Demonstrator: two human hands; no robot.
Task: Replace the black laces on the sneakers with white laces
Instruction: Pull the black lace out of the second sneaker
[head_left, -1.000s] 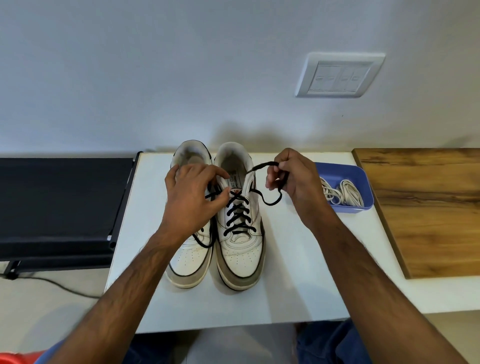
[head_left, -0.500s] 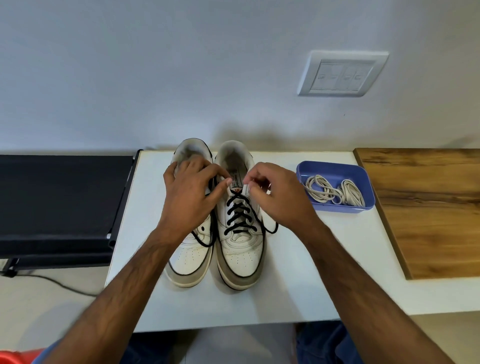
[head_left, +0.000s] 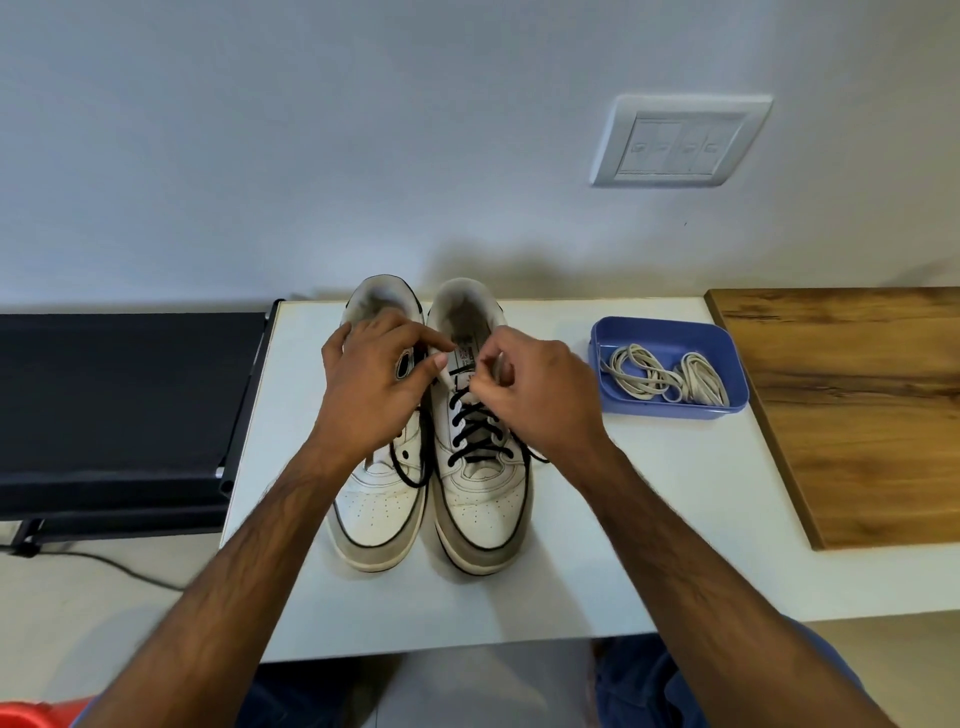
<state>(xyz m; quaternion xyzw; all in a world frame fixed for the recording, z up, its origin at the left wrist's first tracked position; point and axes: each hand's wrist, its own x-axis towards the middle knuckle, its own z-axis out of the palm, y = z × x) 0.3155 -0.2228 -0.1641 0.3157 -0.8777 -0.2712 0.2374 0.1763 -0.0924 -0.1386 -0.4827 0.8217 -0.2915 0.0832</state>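
Two white sneakers stand side by side on the white worktop (head_left: 649, 545), toes toward the person, heels toward the wall. The left hand (head_left: 371, 387) rests over the collar and tongue area of the left sneaker (head_left: 376, 512), its fingers curled, with thumb and forefinger reaching across to the inner top edge of the right sneaker (head_left: 483, 512) and pinching the upper there. The right hand (head_left: 537, 395) lies just beside the left hand, over the upper eyelets of the right sneaker; its fingers are curled and pinch the black lace (head_left: 475, 434) at the topmost crossing, just below the tongue label. Below the right hand, the black lace remains threaded through the lower eyelet rows in crossed pattern. A loose black lace strand (head_left: 413, 467) trails below the left hand, between the two sneakers. To the outer side of the right hand, apart from it, a blue tray (head_left: 737, 374) sits on the worktop and contains the coiled white laces (head_left: 662, 382). Beyond the tray lies a wooden board (head_left: 852, 405). To the outer side of the left hand, a black surface (head_left: 119, 395) adjoins the worktop. A white switch plate (head_left: 680, 141) is mounted on the wall above the right hand.
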